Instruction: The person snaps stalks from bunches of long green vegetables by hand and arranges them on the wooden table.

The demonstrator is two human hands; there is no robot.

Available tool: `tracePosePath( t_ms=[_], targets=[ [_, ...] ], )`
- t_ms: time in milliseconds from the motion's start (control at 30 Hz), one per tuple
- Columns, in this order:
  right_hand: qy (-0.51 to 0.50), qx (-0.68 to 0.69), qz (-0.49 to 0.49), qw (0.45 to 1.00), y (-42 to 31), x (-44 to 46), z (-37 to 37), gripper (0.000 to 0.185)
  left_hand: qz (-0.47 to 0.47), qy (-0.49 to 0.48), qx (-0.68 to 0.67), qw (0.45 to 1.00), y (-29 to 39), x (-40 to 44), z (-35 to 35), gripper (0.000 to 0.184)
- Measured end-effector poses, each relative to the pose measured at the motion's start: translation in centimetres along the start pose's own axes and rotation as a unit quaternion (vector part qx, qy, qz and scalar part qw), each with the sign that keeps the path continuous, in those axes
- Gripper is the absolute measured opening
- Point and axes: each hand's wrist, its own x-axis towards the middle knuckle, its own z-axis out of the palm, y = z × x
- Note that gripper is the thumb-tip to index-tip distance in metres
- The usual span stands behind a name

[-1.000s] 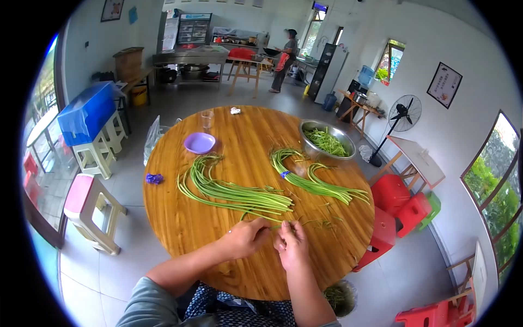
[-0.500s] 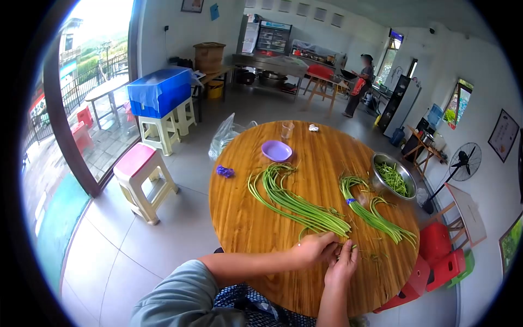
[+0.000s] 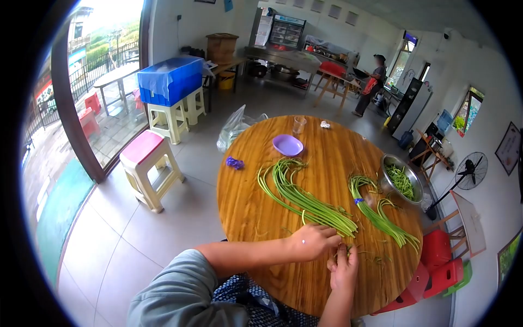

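Both of my hands are close together at the near side of the round wooden table (image 3: 261,218). My left hand (image 3: 315,242) is closed, its fingers curled over the near ends of a loose bunch of garlic scapes (image 3: 310,204); one stem shows just behind this hand. My right hand (image 3: 343,266) pinches beside the left fingertips, palm turned up, with the thin end of a scape mostly hidden between the fingers. Right of the loose bunch lies a second bunch of scapes (image 3: 376,220), tied with a blue band (image 3: 358,200).
A steel bowl (image 3: 388,188) of cut green pieces stands at the table's right edge. A purple bowl (image 3: 287,145), clear cup (image 3: 299,125), crumpled tissue (image 3: 325,125) and purple bundle (image 3: 235,163) sit farther back. A stool (image 3: 147,169) stands left; a person (image 3: 373,84) is in the background.
My view has shifted slightly, so the table sits a little to the right and higher. My left fingers have flattened over the scape ends, and the right hand has drawn slightly lower.
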Motion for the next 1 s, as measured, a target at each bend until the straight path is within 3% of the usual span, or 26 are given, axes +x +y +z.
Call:
tracePosePath(
  t_ms=[67, 100, 167, 233, 333, 400, 667, 800, 867, 900, 967, 1000],
  targets=[
    [-0.05, 0.142, 0.051, 0.987, 0.1, -0.5, -0.2, 0.007, -0.065, 0.014, -0.021, 0.998, -0.4, 0.0, -0.2, 0.022],
    [-0.056, 0.176, 0.069, 0.98, -0.4, -1.0, -0.1, 0.01, -0.07, 0.079, -0.006, 0.994, -1.4, -0.2, 0.3, 0.021],
    [-0.113, 0.27, 0.081, 0.953, 0.5, -1.0, -1.9, 0.011, -0.152, 0.096, -0.082, 0.98, -3.2, -0.3, 0.5, 0.014],
    [-0.075, 0.332, 0.101, 0.935, 0.7, -1.0, -2.5, 0.012, -0.172, 0.12, -0.177, 0.962, -2.8, 0.4, -1.1, 0.008],
    [-0.112, 0.333, 0.076, 0.933, 0.1, -0.7, -2.3, 0.02, -0.133, 0.067, -0.199, 0.969, -1.0, 0.7, -2.3, 0.013],
    [-0.102, 0.322, 0.09, 0.937, -0.6, -0.6, -1.2, 0.014, -0.118, 0.065, -0.214, 0.968, -0.6, 0.4, -1.7, 0.014],
    [-0.127, 0.254, 0.136, 0.949, -2.1, -0.5, -0.5, 0.017, -0.038, 0.012, -0.129, 0.991, -0.3, -0.9, -0.5, 0.016],
    [-0.098, 0.188, 0.069, 0.975, -1.8, -1.4, 0.7, 0.009, -0.098, 0.027, -0.253, 0.962, 0.8, -0.9, -0.1, 0.015],
    [-0.079, 0.176, 0.052, 0.98, -1.4, -1.9, 1.0, 0.006, -0.218, 0.066, -0.468, 0.854, 1.0, -1.5, 1.0, 0.013],
    [-0.075, 0.156, 0.04, 0.984, -1.2, -2.2, 1.0, 0.006, -0.219, 0.064, -0.468, 0.854, 1.1, -1.4, 1.1, 0.013],
    [-0.067, 0.137, 0.03, 0.988, -0.7, -3.1, 0.6, 0.006, -0.283, 0.134, -0.601, 0.736, 1.6, -1.1, 0.8, 0.014],
    [-0.064, 0.112, 0.019, 0.991, -0.4, -3.7, -0.1, 0.003, -0.296, 0.173, -0.62, 0.706, 1.6, -0.8, 0.4, 0.014]
  ],
)
